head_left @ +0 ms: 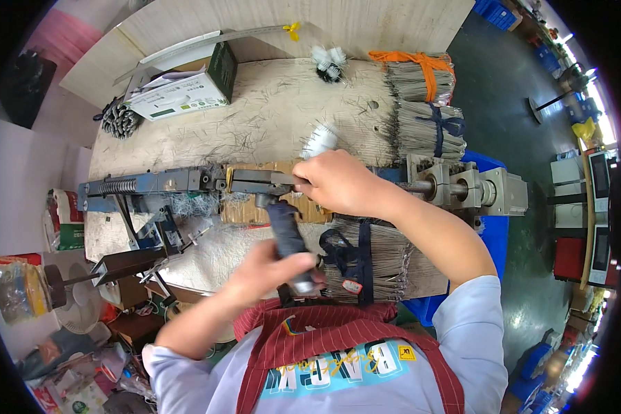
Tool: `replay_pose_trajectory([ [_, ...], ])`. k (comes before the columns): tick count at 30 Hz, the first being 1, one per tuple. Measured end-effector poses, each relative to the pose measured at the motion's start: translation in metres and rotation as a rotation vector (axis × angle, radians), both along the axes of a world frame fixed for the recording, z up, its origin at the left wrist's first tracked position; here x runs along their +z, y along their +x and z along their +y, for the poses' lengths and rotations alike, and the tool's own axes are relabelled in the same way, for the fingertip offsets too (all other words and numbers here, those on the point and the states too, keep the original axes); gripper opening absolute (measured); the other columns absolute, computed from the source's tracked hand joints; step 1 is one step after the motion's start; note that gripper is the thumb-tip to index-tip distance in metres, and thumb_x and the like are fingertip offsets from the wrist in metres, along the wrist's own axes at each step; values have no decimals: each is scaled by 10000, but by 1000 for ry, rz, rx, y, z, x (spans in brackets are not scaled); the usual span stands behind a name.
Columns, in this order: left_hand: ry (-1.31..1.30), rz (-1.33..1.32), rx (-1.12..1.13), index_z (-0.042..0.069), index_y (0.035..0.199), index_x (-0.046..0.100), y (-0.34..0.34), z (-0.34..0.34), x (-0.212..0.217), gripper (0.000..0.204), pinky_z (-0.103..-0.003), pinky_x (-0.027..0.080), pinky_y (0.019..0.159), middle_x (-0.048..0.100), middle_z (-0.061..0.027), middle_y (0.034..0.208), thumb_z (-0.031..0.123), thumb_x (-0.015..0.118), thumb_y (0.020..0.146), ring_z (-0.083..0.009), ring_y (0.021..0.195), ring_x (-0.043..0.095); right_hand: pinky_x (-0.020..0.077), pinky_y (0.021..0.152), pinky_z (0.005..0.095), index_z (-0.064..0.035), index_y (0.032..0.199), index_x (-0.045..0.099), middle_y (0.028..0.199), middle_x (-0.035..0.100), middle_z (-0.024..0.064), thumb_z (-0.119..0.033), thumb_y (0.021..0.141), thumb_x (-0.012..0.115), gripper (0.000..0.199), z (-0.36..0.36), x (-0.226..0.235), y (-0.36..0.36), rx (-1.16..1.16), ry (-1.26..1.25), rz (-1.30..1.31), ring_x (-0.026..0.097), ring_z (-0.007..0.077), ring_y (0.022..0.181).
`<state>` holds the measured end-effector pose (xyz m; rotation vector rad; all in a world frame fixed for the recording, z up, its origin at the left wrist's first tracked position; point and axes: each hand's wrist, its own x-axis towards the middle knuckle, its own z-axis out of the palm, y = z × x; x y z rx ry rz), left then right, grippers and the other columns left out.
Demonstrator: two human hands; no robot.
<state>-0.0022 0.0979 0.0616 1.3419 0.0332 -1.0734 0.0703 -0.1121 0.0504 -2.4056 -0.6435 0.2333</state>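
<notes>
1. While your left hand (pixel 272 270) is wrapped tight round the dark taped lever handle (pixel 288 238), your right hand (pixel 338 183) pinches a white brush tuft (pixel 320 140) against the blue metal clamp machine (pixel 186 185) at mid-bench.
2. Both grips are closed: the left fist round the handle, the right fingers pressed together on the tuft's lower end, which they hide.
3. You look to be partway through, as I judge it: two bundles of grey bristle, one tied with orange tape (pixel 419 74) and one with dark blue tape (pixel 431 127), lie at the far right of the bench, and a third dark-tied bundle (pixel 366 259) lies just in front of you, touching the handle's lower end.
4. Whether those bundles are stock waiting or work done, you cannot tell from this view.
5. A few small white tufts (pixel 328 61) sit at the far edge, well apart from your hands.
6. Materials: the bristle is fine, straight and stiff-looking; loose strands litter the pale, scuffed wooden bench top (pixel 269 110).
7. The machine is painted steel with a coil spring (pixel 121 185) at its left end and bare grey bearing blocks (pixel 462 186) at its right.
8. A green and white cardboard box (pixel 183 90) lies open at the far left, beside a dark coiled bundle (pixel 119 119).
</notes>
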Motion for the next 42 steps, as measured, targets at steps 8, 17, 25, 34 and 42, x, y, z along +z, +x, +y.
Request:
replay_pose_trajectory([
  [8, 372, -779, 277, -51, 833, 611, -43, -43, -86, 155, -374, 502, 571, 646, -169, 686, 65, 690, 766, -311, 642, 659, 545, 524, 366, 74, 904, 584, 808, 604, 184, -135, 765, 608, 252, 19, -6, -78, 141, -361, -90, 665, 301, 666],
  [17, 256, -871, 209, -30, 1221, 499, -37, 6, -101, 536, -380, 522, 790, 664, -183, 1009, 265, 738, 842, -280, 1017, 645, 524, 570, 421, -33, 871, 587, 882, 613, 139, -288, 879, 645, 263, 11, -40, -74, 10, -105, -35, 646, 324, 710],
  [25, 357, -264, 948, -7, 950, 583, -35, 117, -98, 277, -265, 498, 607, 640, -88, 851, 267, 558, 982, -157, 731, 639, 530, 618, 440, -52, 995, 524, 1017, 581, 127, -60, 803, 674, 243, -36, -71, -70, -248, -114, -174, 636, 367, 791],
  [34, 343, -584, 1009, -24, 908, 567, -21, 111, -137, 280, -275, 521, 532, 626, -98, 736, 220, 489, 1021, -161, 596, 631, 501, 665, 415, 4, 1013, 531, 906, 631, 193, -59, 866, 635, 191, -35, -57, -97, -350, 191, 12, 630, 377, 779],
  [42, -43, -334, 199, -23, 907, 589, -32, 28, -44, 309, -247, 501, 553, 631, -75, 730, 205, 426, 1037, -148, 637, 637, 481, 565, 248, 18, 1140, 565, 872, 639, 66, -171, 957, 595, 265, -53, 15, -123, -637, 529, 557, 593, 86, 643],
])
